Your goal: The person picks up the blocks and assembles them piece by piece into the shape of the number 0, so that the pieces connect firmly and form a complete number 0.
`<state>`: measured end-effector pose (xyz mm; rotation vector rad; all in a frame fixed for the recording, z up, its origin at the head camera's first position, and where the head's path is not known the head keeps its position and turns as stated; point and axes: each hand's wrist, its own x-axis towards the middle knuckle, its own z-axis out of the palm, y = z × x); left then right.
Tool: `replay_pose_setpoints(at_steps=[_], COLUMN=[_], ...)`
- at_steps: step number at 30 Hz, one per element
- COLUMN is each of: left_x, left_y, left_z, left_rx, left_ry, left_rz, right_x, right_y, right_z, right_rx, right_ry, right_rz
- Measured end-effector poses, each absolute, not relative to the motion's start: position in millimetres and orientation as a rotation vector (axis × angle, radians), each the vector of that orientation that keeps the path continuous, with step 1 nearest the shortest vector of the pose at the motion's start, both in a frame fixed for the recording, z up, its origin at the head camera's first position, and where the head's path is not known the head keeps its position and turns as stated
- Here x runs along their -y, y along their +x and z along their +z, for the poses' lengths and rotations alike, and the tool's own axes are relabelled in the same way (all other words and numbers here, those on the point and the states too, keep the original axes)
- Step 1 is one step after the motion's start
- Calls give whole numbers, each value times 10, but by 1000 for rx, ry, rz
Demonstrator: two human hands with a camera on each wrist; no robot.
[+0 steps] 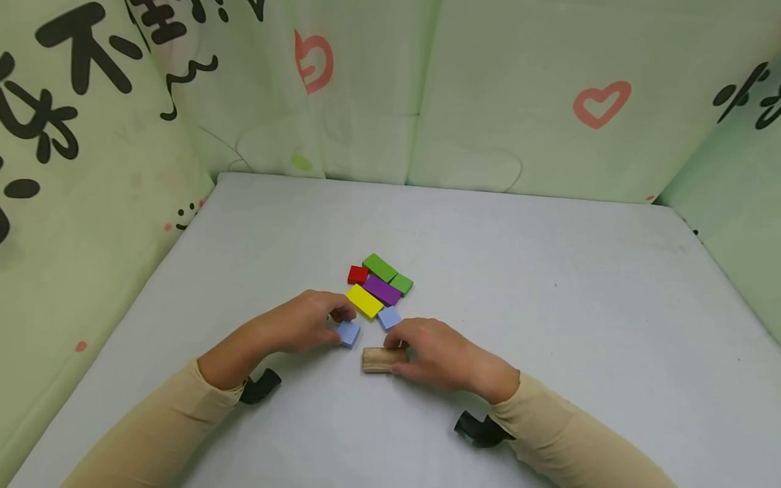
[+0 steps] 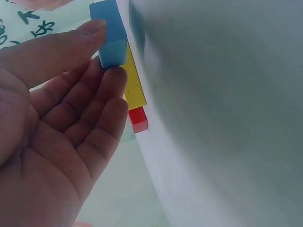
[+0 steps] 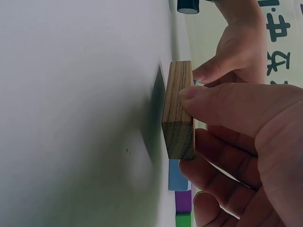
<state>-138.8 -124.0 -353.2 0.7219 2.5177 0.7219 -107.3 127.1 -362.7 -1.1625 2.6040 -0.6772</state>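
My left hand [image 1: 305, 322] pinches a light blue block [image 1: 349, 333] between thumb and fingers, close over the table; the left wrist view shows the thumb on the blue block's [image 2: 112, 40] side. In my right hand [image 1: 442, 356] is a plain wooden block [image 1: 376, 360], gripped at its right end. Seen from the right wrist, the wooden block [image 3: 179, 109] is tilted, with a shadow beside it on the table. Just beyond both hands lies a cluster: a second light blue block [image 1: 389, 318], a yellow block [image 1: 365, 301] and a purple block [image 1: 382, 291].
Behind the purple block are a long green block [image 1: 379, 267], a short green block [image 1: 401, 284] and a red block [image 1: 358, 274]. The white table [image 1: 549, 285] is bounded by pale green curtains [image 1: 488, 88] with black writing and red hearts.
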Motion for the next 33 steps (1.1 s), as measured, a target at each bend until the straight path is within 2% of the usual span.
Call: replay_pose_setpoints(at_steps=[8,33], left_x=[1250,1258], left_y=[-1379,-1403], left_z=[-3524,-3599], left_rx=[-2509,-2517], left_ry=[769,670], left_rz=[711,668], right_x=[-1214,-1075], right_y=[-1030,-965], right_z=[-3632,-3651], right_rx=[-2587,-2573], right_ry=[-1217,-1226], right_rz=[-677,-650])
